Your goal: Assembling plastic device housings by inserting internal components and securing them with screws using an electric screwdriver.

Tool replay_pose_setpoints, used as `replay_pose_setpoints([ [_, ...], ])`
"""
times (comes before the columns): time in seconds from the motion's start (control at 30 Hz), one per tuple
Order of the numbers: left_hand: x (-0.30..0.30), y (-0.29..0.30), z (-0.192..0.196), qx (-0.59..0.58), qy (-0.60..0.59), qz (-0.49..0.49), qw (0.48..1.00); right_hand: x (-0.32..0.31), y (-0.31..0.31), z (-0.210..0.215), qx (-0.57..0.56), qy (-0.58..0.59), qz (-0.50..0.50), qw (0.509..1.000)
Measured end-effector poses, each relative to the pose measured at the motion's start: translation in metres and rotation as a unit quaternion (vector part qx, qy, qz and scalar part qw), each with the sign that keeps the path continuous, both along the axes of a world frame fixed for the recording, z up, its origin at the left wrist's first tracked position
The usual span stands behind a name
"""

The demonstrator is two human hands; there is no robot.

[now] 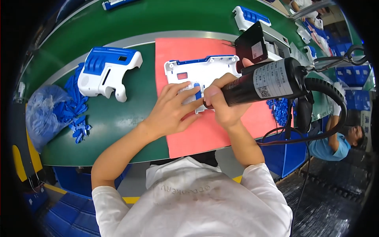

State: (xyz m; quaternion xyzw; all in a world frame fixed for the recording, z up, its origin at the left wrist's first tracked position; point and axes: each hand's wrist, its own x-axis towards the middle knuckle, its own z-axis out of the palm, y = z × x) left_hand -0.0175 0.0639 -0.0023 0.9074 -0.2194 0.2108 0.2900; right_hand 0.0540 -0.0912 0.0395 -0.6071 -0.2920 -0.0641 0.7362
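A white plastic housing with blue trim [197, 71] lies on a red mat [185, 130] in front of me. My left hand [171, 110] presses on its lower part, fingers around a small blue piece [197, 91] set in it. My right hand [223, 100] grips a black electric screwdriver [264, 81], held nearly level with its tip at the housing beside the blue piece. A thick black cable runs from the tool's rear to the right.
A finished white-and-blue housing [106, 71] lies on the green belt [118, 118] to the left, by a heap of small blue parts [77, 106] and a plastic bag [43, 114]. More housings sit further up the line. Another person [335, 144] sits at lower right.
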Motion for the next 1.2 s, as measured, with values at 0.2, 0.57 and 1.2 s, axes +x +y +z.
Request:
replay_pose_setpoints([
  [0.2, 0.000, 0.001, -0.001, -0.007, 0.000, -0.001, 1.000, -0.004, 0.006, -0.002, 0.035, 0.021, -0.005, 0.999],
  [0.57, 0.001, 0.000, -0.004, -0.038, 0.009, 0.009, 0.999, -0.004, -0.010, -0.020, -0.185, -0.097, -0.017, 0.978],
  [1.2, -0.002, 0.006, 0.071, -0.047, 0.119, -0.013, 0.992, -0.004, -0.078, 0.097, 0.301, -0.022, 0.044, 0.952],
])
